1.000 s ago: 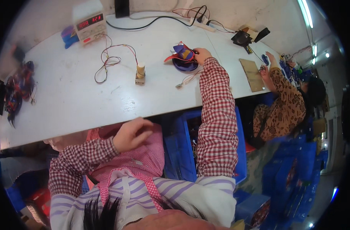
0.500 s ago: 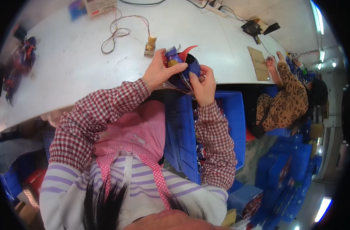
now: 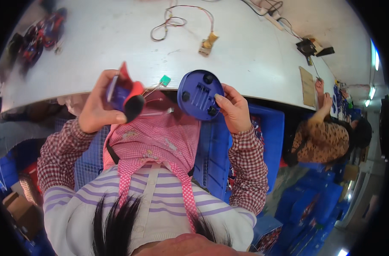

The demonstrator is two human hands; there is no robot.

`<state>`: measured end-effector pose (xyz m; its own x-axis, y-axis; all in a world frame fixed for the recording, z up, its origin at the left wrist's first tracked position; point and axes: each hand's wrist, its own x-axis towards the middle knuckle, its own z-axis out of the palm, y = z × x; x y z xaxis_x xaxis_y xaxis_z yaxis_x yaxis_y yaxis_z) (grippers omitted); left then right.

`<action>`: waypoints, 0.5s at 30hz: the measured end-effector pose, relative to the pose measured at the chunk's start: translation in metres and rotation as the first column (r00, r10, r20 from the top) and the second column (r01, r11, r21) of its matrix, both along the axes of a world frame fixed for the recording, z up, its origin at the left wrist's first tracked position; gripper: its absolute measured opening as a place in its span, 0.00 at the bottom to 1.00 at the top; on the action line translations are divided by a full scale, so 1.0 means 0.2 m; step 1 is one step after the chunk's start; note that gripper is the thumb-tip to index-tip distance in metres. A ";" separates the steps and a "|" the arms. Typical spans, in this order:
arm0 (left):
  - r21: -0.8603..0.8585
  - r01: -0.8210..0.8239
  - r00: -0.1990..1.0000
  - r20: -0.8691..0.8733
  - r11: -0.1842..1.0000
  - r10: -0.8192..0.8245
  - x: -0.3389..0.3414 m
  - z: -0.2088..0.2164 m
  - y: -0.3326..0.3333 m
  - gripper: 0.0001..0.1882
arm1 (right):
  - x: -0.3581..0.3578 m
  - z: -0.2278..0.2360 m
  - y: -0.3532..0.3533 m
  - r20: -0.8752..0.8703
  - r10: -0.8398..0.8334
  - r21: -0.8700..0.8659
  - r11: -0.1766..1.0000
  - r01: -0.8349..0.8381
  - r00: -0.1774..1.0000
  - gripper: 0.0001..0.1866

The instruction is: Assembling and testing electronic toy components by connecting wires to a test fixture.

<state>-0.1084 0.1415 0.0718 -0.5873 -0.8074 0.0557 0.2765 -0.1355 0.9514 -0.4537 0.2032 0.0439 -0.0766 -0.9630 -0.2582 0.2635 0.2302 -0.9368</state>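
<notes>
My left hand [image 3: 94, 112] is closed around a blue, red and black plastic toy part [image 3: 125, 97] with a curved red tip. Thin wires trail from that part, and a small green circuit board [image 3: 165, 80] shows beside it near the table's edge. Pinched at its rim in my right hand [image 3: 234, 109] is a round blue plastic base [image 3: 198, 94]. Its face shows several slots and three black round pads. The two pieces are apart, held above the pink apron [image 3: 147, 141] on my lap.
Ahead stretches a white table [image 3: 117, 47] with a cable ending in a yellowish connector block [image 3: 208, 44]. Colourful parts [image 3: 43, 36] are heaped far left. A blue crate [image 3: 269, 141] stands by my right arm. At right, a co-worker [image 3: 322, 141] sits near a brown board [image 3: 307, 85].
My hands have moved apart; the blue base is now in my right hand, away from the toy part in my left. The green circuit board has come into sight. The view has shifted.
</notes>
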 end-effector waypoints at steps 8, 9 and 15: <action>-0.358 -0.429 0.821 0.229 0.829 0.524 0.41 -0.08 -0.22 0.34 | 0.16 -0.08 -0.29 -0.286 0.121 -0.086 0.985 -0.151 0.951 0.20; -0.427 -0.444 0.795 0.218 0.788 0.566 0.43 -0.11 -0.27 0.33 | 0.16 -0.09 -0.34 -0.364 0.118 -0.104 0.981 -0.166 0.924 0.19; -0.694 -0.506 0.492 0.255 0.512 0.832 0.54 -0.25 -0.54 0.35 | 0.13 -0.14 -0.65 -0.571 -0.009 -0.280 0.942 -0.184 0.821 0.16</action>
